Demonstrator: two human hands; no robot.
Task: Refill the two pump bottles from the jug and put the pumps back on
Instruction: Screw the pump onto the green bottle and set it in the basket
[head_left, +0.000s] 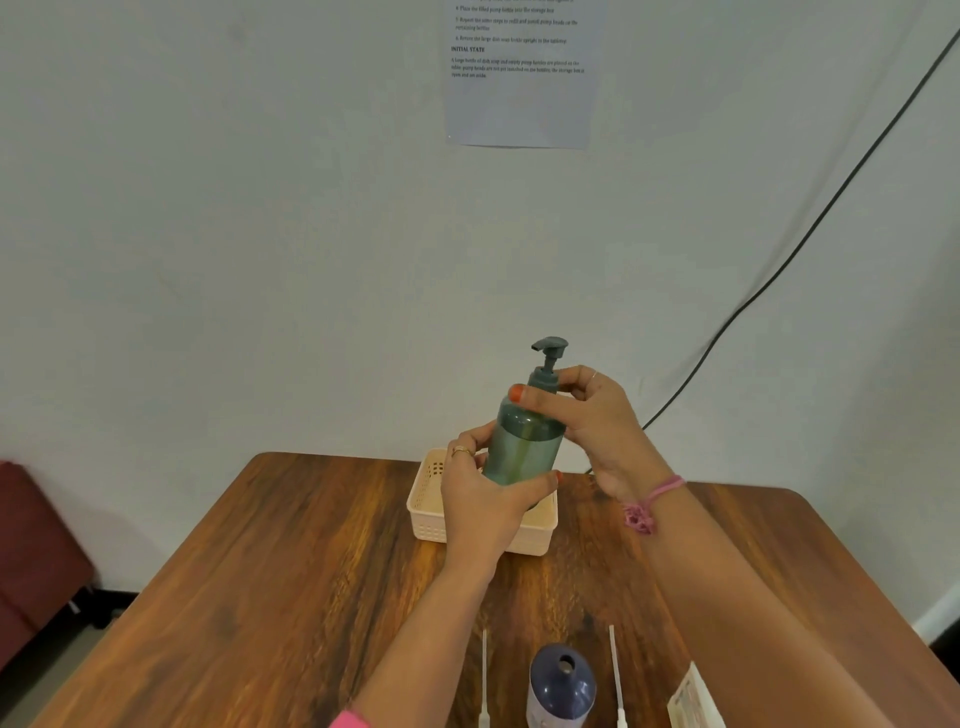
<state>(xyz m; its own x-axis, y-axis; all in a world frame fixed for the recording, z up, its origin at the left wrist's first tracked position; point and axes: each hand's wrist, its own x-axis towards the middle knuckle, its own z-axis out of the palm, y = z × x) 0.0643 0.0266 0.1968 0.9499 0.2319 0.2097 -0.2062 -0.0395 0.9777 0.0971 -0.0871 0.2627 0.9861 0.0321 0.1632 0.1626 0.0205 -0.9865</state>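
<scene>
Holding green pump bottle (527, 447) in left hand (483, 499), right hand (602, 421) pinching its collar.

Green pump bottle (527, 441) upright, pump (548, 358) fitted; blue bottle (561, 686) stands open, pumpless.

Looked like a staged recording/test room, not a lived-in home. Bare white wall (260, 234) w/ a printed instruction sheet (519, 78) taped up, incl. a bold "INITIAL STATE" heading & numbered steps. Black cable (810, 228) ran loose across the wall. One wooden table (260, 571) pushed against it, dark red seat (36, 551) at left edge. Otherwise plain, no decor.
</scene>
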